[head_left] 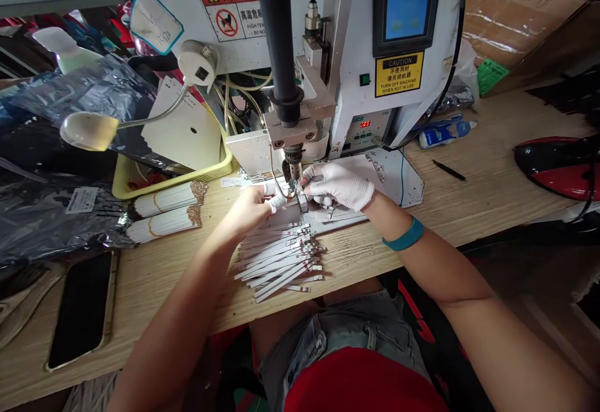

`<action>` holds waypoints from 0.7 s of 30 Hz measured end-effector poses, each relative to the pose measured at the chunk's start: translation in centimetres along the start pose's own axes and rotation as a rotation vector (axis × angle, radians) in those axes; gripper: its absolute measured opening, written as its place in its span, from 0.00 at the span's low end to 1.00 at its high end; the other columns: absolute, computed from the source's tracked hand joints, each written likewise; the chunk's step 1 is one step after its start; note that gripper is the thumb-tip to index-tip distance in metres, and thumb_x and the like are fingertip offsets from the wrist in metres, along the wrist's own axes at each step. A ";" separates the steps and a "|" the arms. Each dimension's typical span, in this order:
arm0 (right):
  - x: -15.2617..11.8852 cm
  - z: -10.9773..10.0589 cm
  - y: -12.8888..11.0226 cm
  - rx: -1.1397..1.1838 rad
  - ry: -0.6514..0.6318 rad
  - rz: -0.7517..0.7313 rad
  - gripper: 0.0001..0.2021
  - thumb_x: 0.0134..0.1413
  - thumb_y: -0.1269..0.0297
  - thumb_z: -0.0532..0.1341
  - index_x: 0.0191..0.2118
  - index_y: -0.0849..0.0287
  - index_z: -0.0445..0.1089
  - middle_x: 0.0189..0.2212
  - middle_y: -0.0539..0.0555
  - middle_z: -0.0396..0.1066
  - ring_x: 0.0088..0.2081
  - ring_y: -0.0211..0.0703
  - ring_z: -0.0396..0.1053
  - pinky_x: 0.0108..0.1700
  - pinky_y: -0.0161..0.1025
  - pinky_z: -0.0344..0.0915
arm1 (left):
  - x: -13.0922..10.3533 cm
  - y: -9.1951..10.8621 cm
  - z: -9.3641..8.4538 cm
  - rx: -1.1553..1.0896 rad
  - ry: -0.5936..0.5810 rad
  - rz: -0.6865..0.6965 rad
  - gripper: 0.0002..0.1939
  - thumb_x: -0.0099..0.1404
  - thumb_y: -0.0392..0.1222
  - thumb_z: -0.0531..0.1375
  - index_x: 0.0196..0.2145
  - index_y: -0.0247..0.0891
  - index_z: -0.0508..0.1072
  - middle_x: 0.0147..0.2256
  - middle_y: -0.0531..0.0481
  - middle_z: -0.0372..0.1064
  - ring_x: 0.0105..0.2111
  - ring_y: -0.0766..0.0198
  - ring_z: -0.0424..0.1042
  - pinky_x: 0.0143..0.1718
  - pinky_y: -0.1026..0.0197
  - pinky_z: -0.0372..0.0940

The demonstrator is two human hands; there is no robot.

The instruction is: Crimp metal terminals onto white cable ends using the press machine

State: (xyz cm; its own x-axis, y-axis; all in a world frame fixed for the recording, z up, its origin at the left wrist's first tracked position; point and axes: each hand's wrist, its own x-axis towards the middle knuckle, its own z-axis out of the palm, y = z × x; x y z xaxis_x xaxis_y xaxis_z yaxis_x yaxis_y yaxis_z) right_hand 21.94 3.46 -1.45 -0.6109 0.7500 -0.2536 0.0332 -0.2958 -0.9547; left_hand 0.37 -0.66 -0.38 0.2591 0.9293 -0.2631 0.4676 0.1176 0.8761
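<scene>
The left hand (252, 204) and the gloved right hand (344, 187) bend their fingers beside the press head (293, 154); what they grip, I cannot tell. White metal-tipped strips (279, 265) lie nearer, on the wooden table (152, 281).

- At the centre of your dial, the machine's nozzle (294, 160) points downward, its dark metal tip narrow and upright.
- Just below it, towards 5 o'clock, you have a small grey metal block (303, 203).
- At 4 o'clock from the nozzle, small metal pieces (329, 213) lie loose near the block.
- At 6 o'clock, nearest you, white strips (276, 268) lie in a loose, overlapping fan, their metal-tipped ends towards 2 o'clock, some marked red.
</scene>
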 end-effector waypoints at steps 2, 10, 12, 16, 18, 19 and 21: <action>0.0 0.0 0.0 -0.031 0.013 -0.011 0.09 0.48 0.69 0.65 0.36 0.59 0.66 0.21 0.47 0.64 0.16 0.29 0.55 0.12 0.28 0.52 | 0.1 0.1 0.1 -0.011 0.000 0.009 0.07 0.53 0.41 0.59 0.22 0.35 0.66 0.19 0.57 0.56 0.21 0.71 0.52 0.24 0.66 0.47; 0.1 0.4 0.2 -0.053 0.061 -0.034 0.07 0.49 0.71 0.64 0.36 0.60 0.66 0.20 0.47 0.65 0.15 0.28 0.56 0.12 0.26 0.52 | 0.4 0.7 0.5 -0.034 0.038 -0.020 0.04 0.47 0.37 0.57 0.23 0.34 0.69 0.21 0.56 0.61 0.22 0.70 0.54 0.25 0.66 0.48; 0.0 0.5 0.2 -0.057 0.064 -0.035 0.07 0.50 0.72 0.64 0.36 0.60 0.66 0.21 0.47 0.65 0.16 0.28 0.56 0.12 0.26 0.52 | 0.4 0.7 0.5 -0.035 0.050 -0.027 0.04 0.46 0.36 0.57 0.23 0.34 0.69 0.21 0.56 0.61 0.22 0.71 0.53 0.25 0.66 0.48; -0.2 0.6 -0.1 -0.050 0.078 -0.033 0.07 0.50 0.73 0.63 0.35 0.60 0.66 0.20 0.46 0.64 0.16 0.28 0.56 0.12 0.25 0.53 | 0.5 0.6 0.4 -0.041 0.054 0.002 0.04 0.47 0.37 0.58 0.22 0.34 0.67 0.21 0.56 0.59 0.22 0.71 0.53 0.26 0.65 0.47; -0.3 0.7 -0.2 -0.043 0.086 -0.024 0.07 0.50 0.74 0.63 0.35 0.61 0.66 0.20 0.47 0.64 0.16 0.28 0.56 0.12 0.25 0.53 | 0.5 0.6 0.4 -0.047 0.055 0.003 0.04 0.47 0.37 0.58 0.21 0.34 0.66 0.20 0.57 0.57 0.22 0.72 0.51 0.25 0.65 0.45; -0.3 0.7 -0.2 -0.039 0.090 -0.020 0.07 0.50 0.74 0.63 0.35 0.61 0.66 0.21 0.47 0.64 0.16 0.28 0.56 0.12 0.26 0.53 | 0.5 0.6 0.4 -0.049 0.053 0.001 0.05 0.47 0.38 0.58 0.20 0.34 0.65 0.20 0.57 0.56 0.22 0.72 0.50 0.25 0.65 0.44; -0.2 0.8 -0.2 -0.026 0.102 -0.012 0.07 0.49 0.75 0.63 0.35 0.61 0.66 0.21 0.47 0.64 0.16 0.28 0.57 0.12 0.26 0.53 | 0.6 0.6 0.3 -0.057 0.045 -0.002 0.06 0.47 0.38 0.58 0.19 0.35 0.63 0.19 0.57 0.55 0.21 0.72 0.49 0.25 0.65 0.43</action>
State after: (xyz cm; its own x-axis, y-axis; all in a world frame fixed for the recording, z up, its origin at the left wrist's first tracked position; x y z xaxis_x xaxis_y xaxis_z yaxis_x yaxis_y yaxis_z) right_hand 21.45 2.93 -1.05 -0.5274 0.8104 -0.2550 0.0477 -0.2714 -0.9613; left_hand 1.09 -0.17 -0.12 0.2191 0.9439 -0.2470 0.4190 0.1376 0.8975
